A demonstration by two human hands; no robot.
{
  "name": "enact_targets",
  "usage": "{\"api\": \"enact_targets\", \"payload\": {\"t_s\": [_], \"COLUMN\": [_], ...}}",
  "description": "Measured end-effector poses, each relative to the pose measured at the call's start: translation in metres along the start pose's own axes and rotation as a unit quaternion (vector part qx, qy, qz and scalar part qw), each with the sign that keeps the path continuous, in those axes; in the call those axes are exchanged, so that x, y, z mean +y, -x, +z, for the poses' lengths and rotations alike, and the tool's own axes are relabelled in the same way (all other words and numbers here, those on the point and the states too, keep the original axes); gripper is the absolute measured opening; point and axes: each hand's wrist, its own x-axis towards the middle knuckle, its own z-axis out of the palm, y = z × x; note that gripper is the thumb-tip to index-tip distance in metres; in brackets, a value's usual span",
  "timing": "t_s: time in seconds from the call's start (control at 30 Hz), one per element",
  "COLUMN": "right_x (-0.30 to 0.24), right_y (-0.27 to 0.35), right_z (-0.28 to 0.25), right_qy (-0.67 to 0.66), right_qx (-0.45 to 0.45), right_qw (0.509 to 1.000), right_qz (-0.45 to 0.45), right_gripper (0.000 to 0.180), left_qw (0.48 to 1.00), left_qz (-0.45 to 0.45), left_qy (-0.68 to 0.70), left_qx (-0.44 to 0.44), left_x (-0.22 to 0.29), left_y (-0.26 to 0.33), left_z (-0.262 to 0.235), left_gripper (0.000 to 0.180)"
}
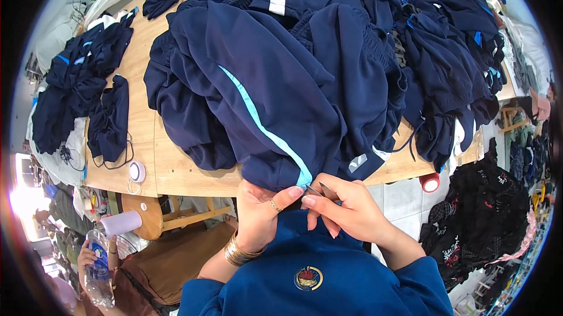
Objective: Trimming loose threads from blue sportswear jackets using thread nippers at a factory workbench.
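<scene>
A navy garment with a light blue stripe lies over the near edge of the table. At the stripe's lower end, my left hand pinches the garment's hem between thumb and fingers. Close beside it, my right hand is closed around small thread snips. Their dark metal tips show at the hem, while the rest is hidden in my fingers. I cannot tell whether the blades touch a thread.
More navy garments are heaped at the right, and others at the left of the wooden table. A white thread spool stands near its edge. At lower left, another person's hand holds a clear bottle by a wooden stool.
</scene>
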Motion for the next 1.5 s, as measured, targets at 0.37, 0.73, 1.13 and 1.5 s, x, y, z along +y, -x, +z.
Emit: {"api": "enact_targets", "payload": {"t_s": [0.37,0.73,1.13,1.5], "right_x": [0.015,0.008,0.004,0.001], "right_y": [-0.001,0.0,0.001,0.002], "right_z": [0.005,-0.001,-0.004,-0.005], "right_qy": [-0.103,-0.113,-0.07,-0.035], "right_qx": [-0.003,-0.039,-0.038,-0.04], "right_qw": [0.992,0.992,0.997,0.998], "right_qz": [-0.068,-0.041,-0.022,-0.016], "right_gripper": [0.018,0.02,0.019,0.019], "left_qw": [0.998,0.999,1.0,1.0], "left_qz": [-0.045,-0.019,0.004,0.021], "left_qy": [0.049,0.042,0.018,0.01], "left_qx": [-0.015,-0.017,-0.015,-0.012], "left_x": [0.0,-0.001,-0.001,-0.002], "left_y": [0.002,0.001,0.002,0.002], "left_z": [0.002,0.002,0.002,0.002], "left_gripper": [0.037,0.037,0.035,0.033]}}
